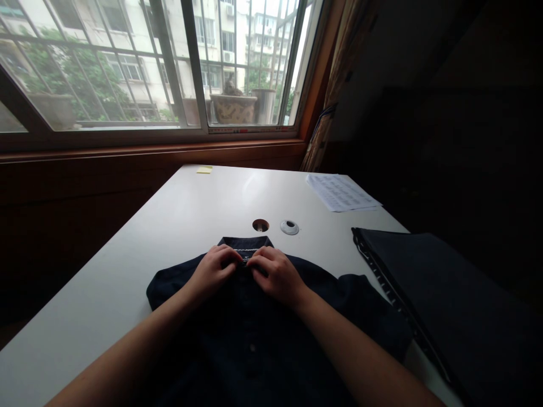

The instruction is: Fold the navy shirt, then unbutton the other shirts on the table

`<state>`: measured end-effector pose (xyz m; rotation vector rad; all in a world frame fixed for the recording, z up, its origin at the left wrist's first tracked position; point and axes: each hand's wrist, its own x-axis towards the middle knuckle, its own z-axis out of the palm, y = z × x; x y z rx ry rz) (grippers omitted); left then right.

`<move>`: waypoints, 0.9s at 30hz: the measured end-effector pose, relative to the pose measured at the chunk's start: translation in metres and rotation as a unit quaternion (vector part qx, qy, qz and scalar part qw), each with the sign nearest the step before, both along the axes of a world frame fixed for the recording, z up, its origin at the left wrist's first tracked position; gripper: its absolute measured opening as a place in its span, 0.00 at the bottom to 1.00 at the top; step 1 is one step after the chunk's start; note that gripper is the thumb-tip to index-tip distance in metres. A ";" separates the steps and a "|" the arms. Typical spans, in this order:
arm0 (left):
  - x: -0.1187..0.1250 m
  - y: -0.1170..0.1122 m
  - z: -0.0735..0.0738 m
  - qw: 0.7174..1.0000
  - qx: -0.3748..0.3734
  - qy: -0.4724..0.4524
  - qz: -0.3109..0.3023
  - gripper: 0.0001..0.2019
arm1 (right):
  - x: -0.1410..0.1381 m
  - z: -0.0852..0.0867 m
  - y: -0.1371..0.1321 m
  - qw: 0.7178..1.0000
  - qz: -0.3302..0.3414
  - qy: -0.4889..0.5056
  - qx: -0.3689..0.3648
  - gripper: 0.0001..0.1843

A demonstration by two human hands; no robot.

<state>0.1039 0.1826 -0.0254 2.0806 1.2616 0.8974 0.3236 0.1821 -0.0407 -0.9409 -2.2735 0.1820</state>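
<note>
A dark navy polo shirt (250,333) lies flat on the white table (169,226), collar pointing away from me. My left hand (214,271) and my right hand (275,274) meet just below the collar (246,244). Both have their fingers curled and pinched on the shirt's placket at the top button. A pale button (253,348) shows lower down the front.
A second dark garment with a striped edge (445,305) lies at the right. Printed sheets (341,192) lie at the far right, a yellow sticky note (204,169) at the far edge. A cable hole (260,225) and its round cap (289,227) sit beyond the collar. A window fills the back.
</note>
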 end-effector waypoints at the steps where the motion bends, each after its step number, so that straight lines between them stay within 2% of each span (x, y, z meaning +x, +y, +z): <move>1: 0.000 0.000 0.000 1.000 0.007 0.005 -0.004 0.08 | 0.000 0.000 0.000 1.000 0.001 0.004 -0.001 0.10; 10: 0.000 0.003 -0.014 0.993 0.071 0.087 -0.027 0.09 | 0.000 0.001 0.000 1.000 0.020 0.003 0.002 0.09; 21: -0.001 0.005 -0.020 0.990 0.088 0.109 -0.029 0.08 | 0.002 0.003 0.002 0.998 0.060 -0.007 0.002 0.11; 27: -0.001 0.005 -0.023 0.990 0.093 0.104 -0.027 0.06 | 0.006 0.005 0.004 0.995 0.081 -0.051 0.027 0.09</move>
